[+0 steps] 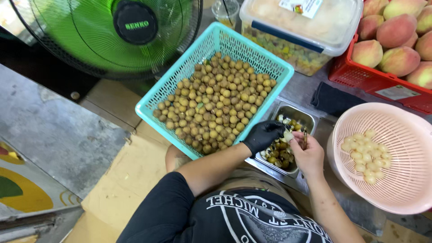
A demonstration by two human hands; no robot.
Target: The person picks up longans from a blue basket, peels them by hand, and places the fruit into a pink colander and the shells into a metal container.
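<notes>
Gloved left hand (263, 135) pinches a pale longan (288, 135) over the steel tray (310, 118) of shells; bare right hand (308, 155) grips a small tool. Few peeled fruits in pink colander (405, 198); teal basket (189, 67) nearly full, so mostly undone.

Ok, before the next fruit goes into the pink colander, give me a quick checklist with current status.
1. Fruit held between both hands: left hand in a black glove and bare right hand meet on a pale fruit - ok.
2. Fruit fully peeled: cannot tell.
3. Steel waste tray under the hands - ok.
4. Pink colander within reach, with room - ok.
5. Teal basket stocked with unpeeled fruit - ok.
6. Small tool in the right hand: too small to identify - cannot tell.
</notes>
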